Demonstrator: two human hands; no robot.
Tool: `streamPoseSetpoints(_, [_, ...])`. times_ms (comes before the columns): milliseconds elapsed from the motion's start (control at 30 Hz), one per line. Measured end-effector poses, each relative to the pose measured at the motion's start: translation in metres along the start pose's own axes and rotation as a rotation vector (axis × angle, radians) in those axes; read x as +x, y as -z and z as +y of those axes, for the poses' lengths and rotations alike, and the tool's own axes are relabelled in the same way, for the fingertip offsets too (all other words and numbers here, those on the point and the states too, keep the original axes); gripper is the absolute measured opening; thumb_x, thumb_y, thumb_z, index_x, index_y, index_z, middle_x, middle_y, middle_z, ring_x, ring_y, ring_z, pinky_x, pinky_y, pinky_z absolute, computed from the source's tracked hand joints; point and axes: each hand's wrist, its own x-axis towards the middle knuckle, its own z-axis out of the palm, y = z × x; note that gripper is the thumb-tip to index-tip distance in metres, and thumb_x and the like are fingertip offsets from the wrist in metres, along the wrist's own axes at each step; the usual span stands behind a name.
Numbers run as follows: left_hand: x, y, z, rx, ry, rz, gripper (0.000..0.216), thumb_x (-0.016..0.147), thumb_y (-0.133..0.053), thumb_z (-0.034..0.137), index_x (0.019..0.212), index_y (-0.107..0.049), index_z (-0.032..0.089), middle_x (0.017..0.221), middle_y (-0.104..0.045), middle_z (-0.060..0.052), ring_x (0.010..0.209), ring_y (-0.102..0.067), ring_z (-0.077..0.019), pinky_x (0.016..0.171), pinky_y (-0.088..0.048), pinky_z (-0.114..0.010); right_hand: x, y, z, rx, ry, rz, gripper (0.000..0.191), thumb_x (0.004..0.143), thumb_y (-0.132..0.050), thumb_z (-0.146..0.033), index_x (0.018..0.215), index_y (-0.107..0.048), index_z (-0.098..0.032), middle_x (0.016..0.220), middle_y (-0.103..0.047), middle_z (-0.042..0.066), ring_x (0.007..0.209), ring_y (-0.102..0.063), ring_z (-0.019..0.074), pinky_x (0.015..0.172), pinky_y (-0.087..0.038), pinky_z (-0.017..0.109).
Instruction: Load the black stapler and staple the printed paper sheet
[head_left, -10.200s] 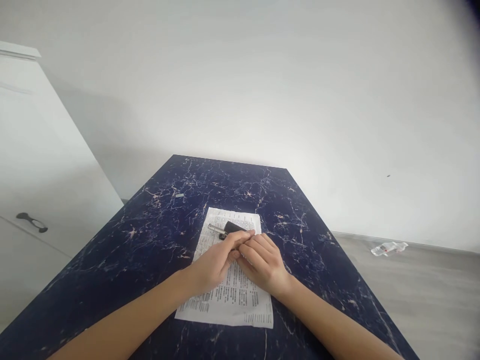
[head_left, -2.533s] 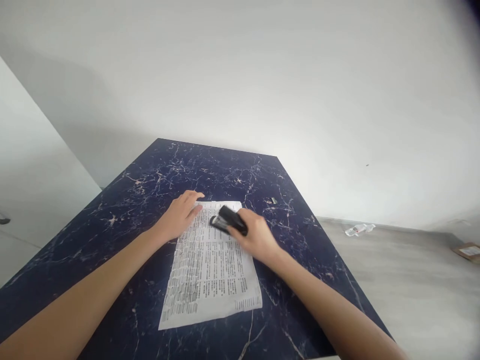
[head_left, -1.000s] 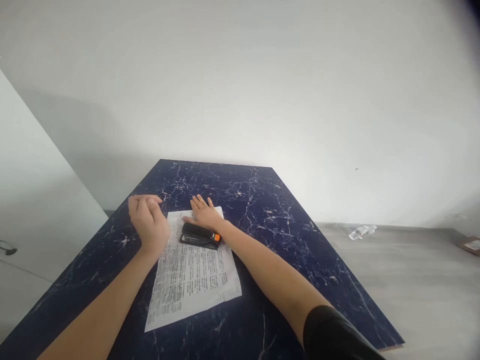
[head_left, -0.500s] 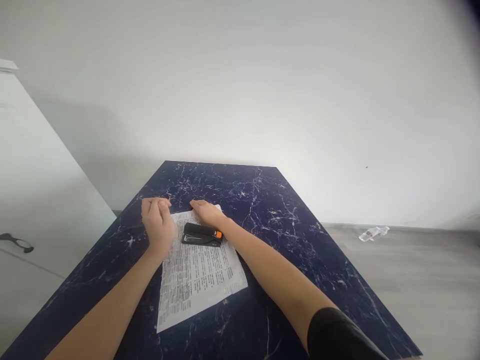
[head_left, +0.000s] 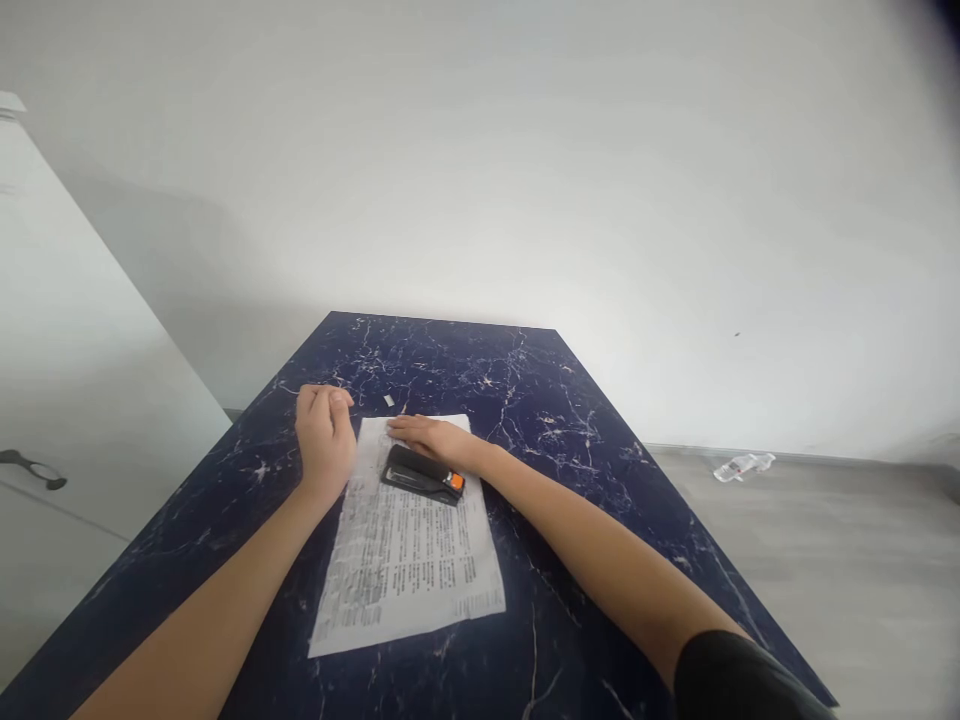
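While on paper (head_left: 409, 560) — stapler (head_left: 422, 474) inside edges.

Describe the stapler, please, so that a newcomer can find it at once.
On the dark blue marbled table lies a white printed paper. On the paper's far half, close to the right hand, rests the stapler. Black and long, it alone among its neighbours carries a bright orange patch.

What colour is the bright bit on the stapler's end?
The bright bit on the stapler is orange, in the head view.
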Motion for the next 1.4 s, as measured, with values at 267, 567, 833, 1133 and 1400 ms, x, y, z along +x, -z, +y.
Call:
streamPoseSetpoints(267, [-0.009, -0.009, 0.011, -0.238, -0.16, -0.755, 0.04, 0.109, -0.032, 0.04, 0.098, -0.066, 0.022, 0.111, -0.063, -0.009, 0.103, -0.063, -0.0232, 0.097, -0.05, -0.038, -0.092, 0.031, 0.003, 0.079, -0.216, 0.193, 0.042, 0.106, -0.039, -0.034, 0.139, -0.063, -0.023, 0.154, -0.055, 0.009, 0.147, -0.047, 0.0259, 0.123, -0.035, 0.049])
streamPoseSetpoints(567, [-0.025, -0.011, 0.01, -0.147, -0.344, -1.184, 0.061, 0.093, -0.061, 0.067, 0.149, -0.053, 0.043, 0.16, -0.048, -0.002, 0.148, -0.043, -0.0337, 0.121, -0.031, -0.053, -0.134, 0.067, -0.072, 0.131, -0.4, 0.029, 0.033, 0.084, -0.077, -0.047, 0.108, -0.068, -0.025, 0.099, -0.073, 0.006, 0.08, -0.068, 0.0233, 0.066, -0.054, 0.035])
streamPoseSetpoints(833, [-0.022, -0.009, 0.014, -0.031, -0.325, -1.12, 0.064, 0.089, -0.062, 0.072, 0.14, -0.062, 0.035, 0.148, -0.056, -0.008, 0.136, -0.05, -0.0367, 0.113, -0.036, -0.054, -0.136, 0.051, -0.046, 0.111, -0.427, 0.295, 0.028, 0.09, -0.065, -0.024, 0.117, -0.07, -0.026, 0.111, -0.074, 0.008, 0.1, -0.068, 0.0276, 0.087, -0.054, 0.045])
streamPoseSetpoints(1133, [-0.023, -0.009, 0.018, -0.025, -0.336, -1.113, 0.062, 0.09, -0.061, 0.07, 0.141, -0.06, 0.035, 0.145, -0.057, -0.009, 0.133, -0.051, -0.0371, 0.111, -0.037, -0.054, -0.144, 0.05, -0.034, 0.517, -0.431, 0.244, 0.04, 0.1, -0.046, -0.033, 0.134, -0.066, -0.027, 0.135, -0.069, 0.006, 0.119, -0.066, 0.027, 0.103, -0.054, 0.047])
streamPoseSetpoints(1400, [-0.024, -0.01, 0.021, -0.002, -0.323, -1.15, 0.066, 0.091, -0.06, 0.07, 0.147, -0.055, 0.037, 0.155, -0.049, -0.009, 0.142, -0.042, -0.0405, 0.117, -0.029, -0.062, -0.149, 0.045, -0.026, 0.746, -0.593, 0.274, 0.059, 0.087, -0.033, -0.016, 0.134, -0.067, -0.024, 0.136, -0.07, 0.005, 0.125, -0.065, 0.0293, 0.106, -0.053, 0.052])
